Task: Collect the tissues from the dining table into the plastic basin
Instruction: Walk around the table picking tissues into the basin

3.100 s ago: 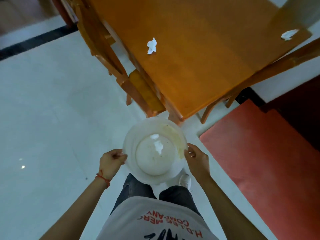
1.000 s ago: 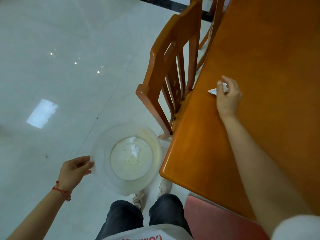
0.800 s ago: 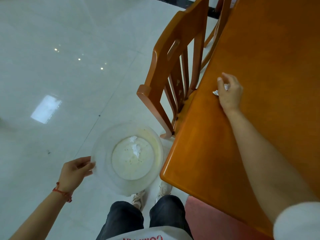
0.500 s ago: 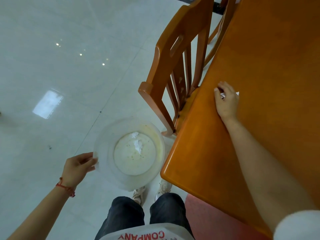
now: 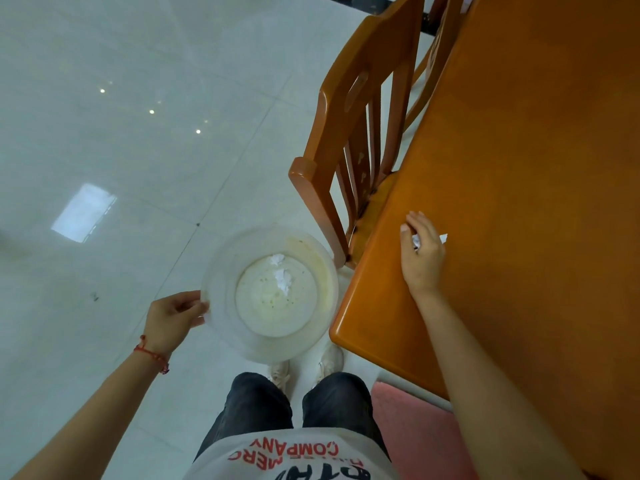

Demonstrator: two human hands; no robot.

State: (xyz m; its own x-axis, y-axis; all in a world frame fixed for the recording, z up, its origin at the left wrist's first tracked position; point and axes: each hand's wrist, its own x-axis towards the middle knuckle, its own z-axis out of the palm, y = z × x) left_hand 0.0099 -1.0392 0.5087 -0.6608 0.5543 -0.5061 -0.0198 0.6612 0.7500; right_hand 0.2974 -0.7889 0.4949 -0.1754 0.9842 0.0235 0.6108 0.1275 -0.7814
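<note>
A: Quick one. Right hand (image 5: 423,252)?
B: Fingers curled round a crumpled tissue (image 5: 416,241), white bits poking out both sides of the fist. A second ago the fingers were only closing on it further up the tabletop (image 5: 526,188); now the hand has pulled back toward the near edge with the tissue gathered in.
A: Lifted off?
B: Can't tell, the hand sits low over the wood.
A: Left hand (image 5: 172,318)?
B: Pinching the rim of the plastic basin (image 5: 221,271), thumb on top, fingers under. Basin is held out beside the table corner, over the floor (image 5: 138,150), about where it was, just left of the tabletop edge.
A: Anything in it?
B: Two white tissue scraps (image 5: 282,277) on the bottom, same as before. Some yellowish staining on the wall.
A: So what's it mean?
B: Pickup looks done; I'd judge the next bit is carrying it left over the rim and dropping it. Short move, chair (image 5: 349,133) sits just behind the path.
A: More tissues left?
B: None in view here.
</note>
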